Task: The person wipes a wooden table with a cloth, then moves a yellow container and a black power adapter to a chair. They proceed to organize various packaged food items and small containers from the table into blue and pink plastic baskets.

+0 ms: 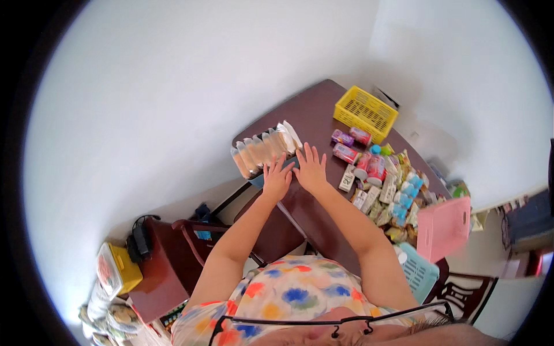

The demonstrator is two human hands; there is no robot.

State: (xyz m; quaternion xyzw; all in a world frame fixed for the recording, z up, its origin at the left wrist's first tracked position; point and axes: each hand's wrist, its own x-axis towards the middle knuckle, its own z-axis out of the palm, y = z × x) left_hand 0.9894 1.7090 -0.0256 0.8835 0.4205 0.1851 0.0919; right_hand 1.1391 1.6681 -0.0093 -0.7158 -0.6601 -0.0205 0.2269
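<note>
A row of several clear-wrapped, tan packaged food items (pixel 255 151) stands upright in a blue container (pixel 258 181) at the table's corner near the wall. Two silvery-white packets (pixel 286 137) stand at the row's right end. My left hand (pixel 277 179) lies at the near side of the container, fingers spread, fingertips at the packages. My right hand (pixel 311 169) is just to the right, fingers apart, by the container's right end. Neither hand visibly grips anything. The fingers hide part of the container's near wall.
On the dark red table (pixel 303 108), a yellow basket (pixel 365 112) stands at the back. Right of my hands lie red cans (pixel 375 168), small cartons (pixel 347 178), blue-wrapped bottles (pixel 404 199) and snack packets. A pink basket (pixel 443 229) and a light-blue basket (pixel 417 270) are at the right. A chair (pixel 272 229) stands below left.
</note>
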